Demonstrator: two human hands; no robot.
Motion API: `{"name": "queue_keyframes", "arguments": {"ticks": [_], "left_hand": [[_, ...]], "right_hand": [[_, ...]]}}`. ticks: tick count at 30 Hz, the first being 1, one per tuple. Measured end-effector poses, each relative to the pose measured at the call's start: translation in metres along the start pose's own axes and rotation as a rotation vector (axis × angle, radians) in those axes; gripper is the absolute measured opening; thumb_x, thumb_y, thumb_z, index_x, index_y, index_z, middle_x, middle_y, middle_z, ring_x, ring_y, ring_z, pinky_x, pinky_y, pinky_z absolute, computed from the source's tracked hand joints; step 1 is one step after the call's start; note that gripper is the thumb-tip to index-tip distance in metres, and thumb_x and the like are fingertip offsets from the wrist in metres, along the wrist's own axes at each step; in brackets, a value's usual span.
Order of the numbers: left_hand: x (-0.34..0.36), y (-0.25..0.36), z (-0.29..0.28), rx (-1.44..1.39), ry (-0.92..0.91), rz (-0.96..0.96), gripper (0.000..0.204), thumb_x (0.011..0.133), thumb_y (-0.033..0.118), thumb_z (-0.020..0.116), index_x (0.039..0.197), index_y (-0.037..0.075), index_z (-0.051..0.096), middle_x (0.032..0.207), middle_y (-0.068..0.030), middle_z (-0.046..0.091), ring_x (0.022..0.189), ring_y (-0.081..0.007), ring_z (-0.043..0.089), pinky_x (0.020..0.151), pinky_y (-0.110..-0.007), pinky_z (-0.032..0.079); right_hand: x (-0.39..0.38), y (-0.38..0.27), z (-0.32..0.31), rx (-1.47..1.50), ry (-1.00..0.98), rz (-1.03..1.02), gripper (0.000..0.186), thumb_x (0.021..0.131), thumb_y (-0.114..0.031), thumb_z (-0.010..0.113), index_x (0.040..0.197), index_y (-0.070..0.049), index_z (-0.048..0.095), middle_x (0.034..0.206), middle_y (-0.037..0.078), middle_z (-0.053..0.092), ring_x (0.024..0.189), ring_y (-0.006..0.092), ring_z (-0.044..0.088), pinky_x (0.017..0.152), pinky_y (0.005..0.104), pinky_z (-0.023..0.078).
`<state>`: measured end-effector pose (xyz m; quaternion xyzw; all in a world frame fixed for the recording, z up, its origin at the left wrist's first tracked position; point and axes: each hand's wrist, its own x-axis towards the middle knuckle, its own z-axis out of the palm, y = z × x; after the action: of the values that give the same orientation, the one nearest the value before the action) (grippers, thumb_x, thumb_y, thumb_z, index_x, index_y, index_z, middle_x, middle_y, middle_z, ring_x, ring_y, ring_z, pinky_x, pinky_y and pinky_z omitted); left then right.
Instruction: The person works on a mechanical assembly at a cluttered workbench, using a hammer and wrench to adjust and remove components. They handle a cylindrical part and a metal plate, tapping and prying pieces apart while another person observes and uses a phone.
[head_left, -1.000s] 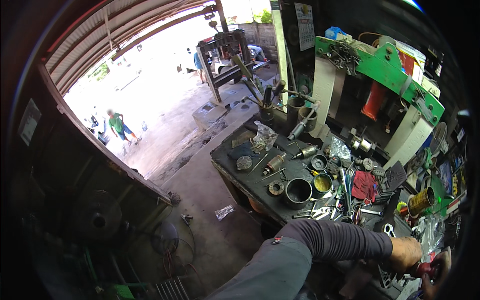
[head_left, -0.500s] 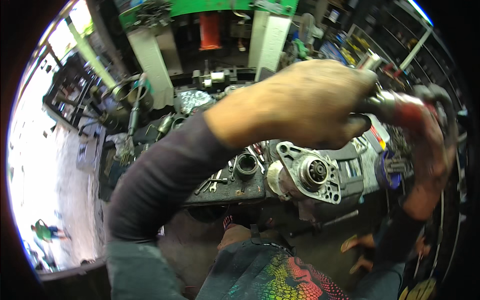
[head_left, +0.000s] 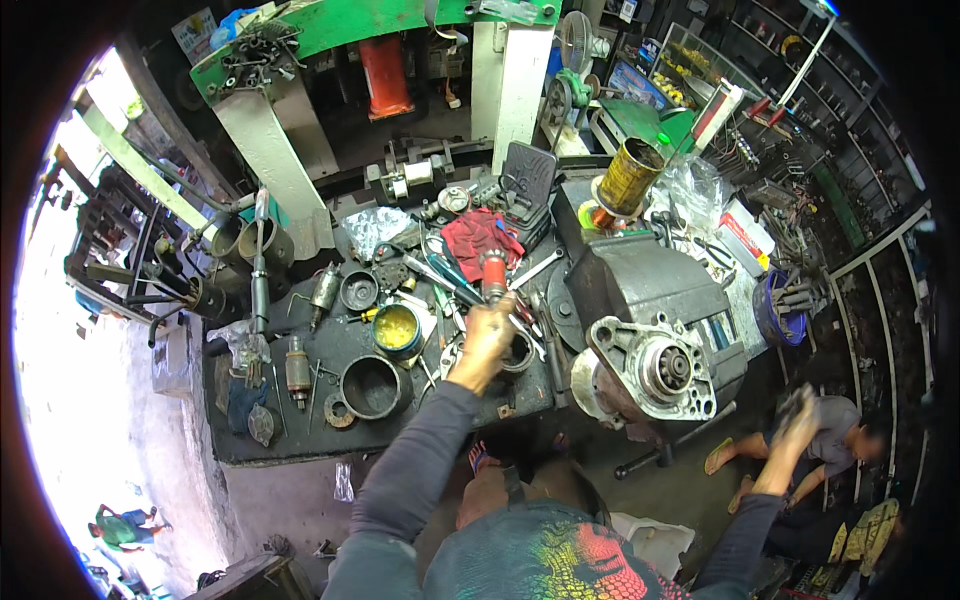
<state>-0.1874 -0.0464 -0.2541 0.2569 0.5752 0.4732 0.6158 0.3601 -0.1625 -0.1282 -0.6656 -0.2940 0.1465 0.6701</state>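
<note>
The left hand (head_left: 487, 340) was closed around the red handle of a tool (head_left: 494, 272) that stood nearly upright over the crowded workbench (head_left: 300, 445), its working end hidden beneath the fist among the spanners and loose parts. Just to the right of that hand sat a grey starter motor housing (head_left: 655, 370), its round nose and shaft facing the camera, resting at the bench's near right corner. The right hand (head_left: 795, 420) hung well apart from the bench, out to the right and low, blurred; whether it was open or held anything could not be told. A yellow-filled tin (head_left: 397, 328) and a dark empty pot (head_left: 370, 387) lay to the left of the gripping hand, a red rag (head_left: 470, 235) behind it. Judging from this, the grip sat low on the handle, which should give good control of the tip; a firm wrist and a straight lift out of the clutter would keep the tool from catching the spanners (head_left: 445, 275) crossed beside it. The free hand would serve better steadying the housing, since the housing looked to overhang the bench edge and could shift under any push
</note>
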Motion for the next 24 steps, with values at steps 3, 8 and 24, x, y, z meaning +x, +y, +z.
{"name": "queue_keyframes", "arguments": {"ticks": [3, 8, 24], "left_hand": [[0.051, -0.046, 0.043, 0.067, 0.113, 0.127, 0.045, 0.099, 0.042, 0.068, 0.076, 0.003, 0.063, 0.061, -0.0052, 0.059, 0.054, -0.0196, 0.055, 0.053, -0.042, 0.042], [0.078, -0.037, 0.096, 0.742, 0.121, 0.151, 0.076, 0.102, 0.061, 0.05, 0.1, -0.011, 0.072, 0.101, -0.036, 0.071, 0.103, -0.0508, 0.069, 0.091, -0.054, 0.053], [-0.132, 0.013, 0.076, -0.771, -0.508, -0.006, 0.053, 0.101, 0.027, 0.056, 0.144, -0.003, 0.053, 0.138, -0.0197, 0.064, 0.124, -0.0355, 0.065, 0.109, -0.054, 0.052]], "right_hand": [[-0.047, 0.093, -0.059, -0.142, 0.111, 0.249, 0.018, 0.1, -0.028, 0.062, 0.089, -0.014, 0.063, 0.065, -0.003, 0.056, 0.047, 0.0072, 0.048, 0.04, 0.0235, 0.031], [-0.121, 0.162, -0.073, -0.062, 0.004, 0.705, 0.041, 0.101, -0.049, 0.065, 0.109, -0.008, 0.066, 0.088, 0.004, 0.066, 0.071, 0.0171, 0.064, 0.061, 0.0328, 0.053], [-0.074, 0.078, 0.035, 0.624, -0.098, 0.72, 0.048, 0.096, -0.053, 0.068, 0.075, -0.016, 0.046, 0.058, -0.004, 0.039, 0.05, 0.0142, 0.04, 0.055, 0.0356, 0.039]]}}
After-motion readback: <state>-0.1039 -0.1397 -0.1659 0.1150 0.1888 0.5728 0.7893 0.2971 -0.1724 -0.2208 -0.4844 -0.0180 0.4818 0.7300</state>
